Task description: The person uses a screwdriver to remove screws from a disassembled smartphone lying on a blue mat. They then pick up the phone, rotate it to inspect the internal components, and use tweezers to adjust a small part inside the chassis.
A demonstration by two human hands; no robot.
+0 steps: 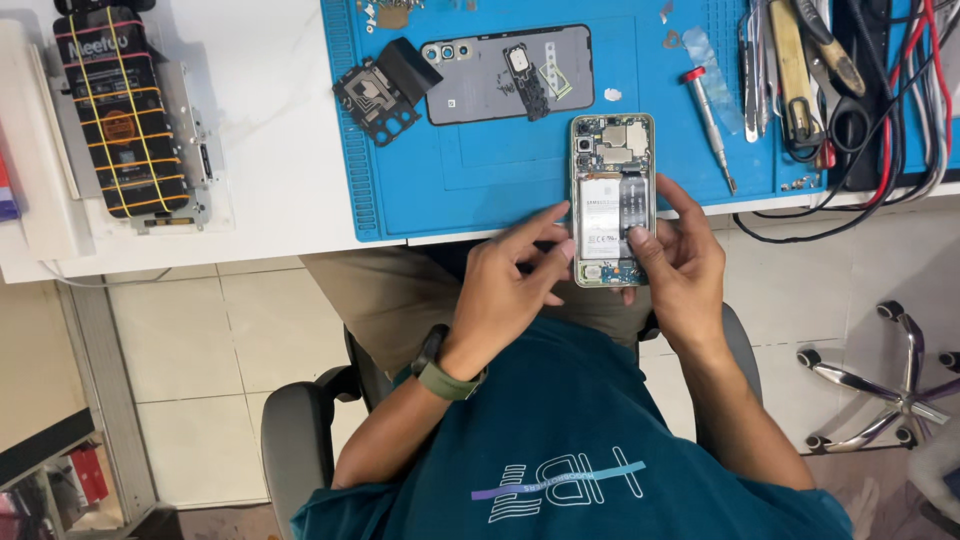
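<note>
Opened phone, back cover off, battery and circuit boards exposed, lay at the near edge of the blue mat, its lower end past the edge of the white surface and over the person's lap. Left hand touched the phone's left side low down, fingers curled against its edge; grip closed on the phone. Right hand gripped the phone's right side, thumb pressed on the battery area, fingers behind the frame. Grey back cover lay on the mat beyond the phone, a black bracket piece just left of it. Red-tipped screwdriver lay right of the phone, apart from it. Tools and cables crowded the far right. A black device bound with yellow bands sat at far left
</note>
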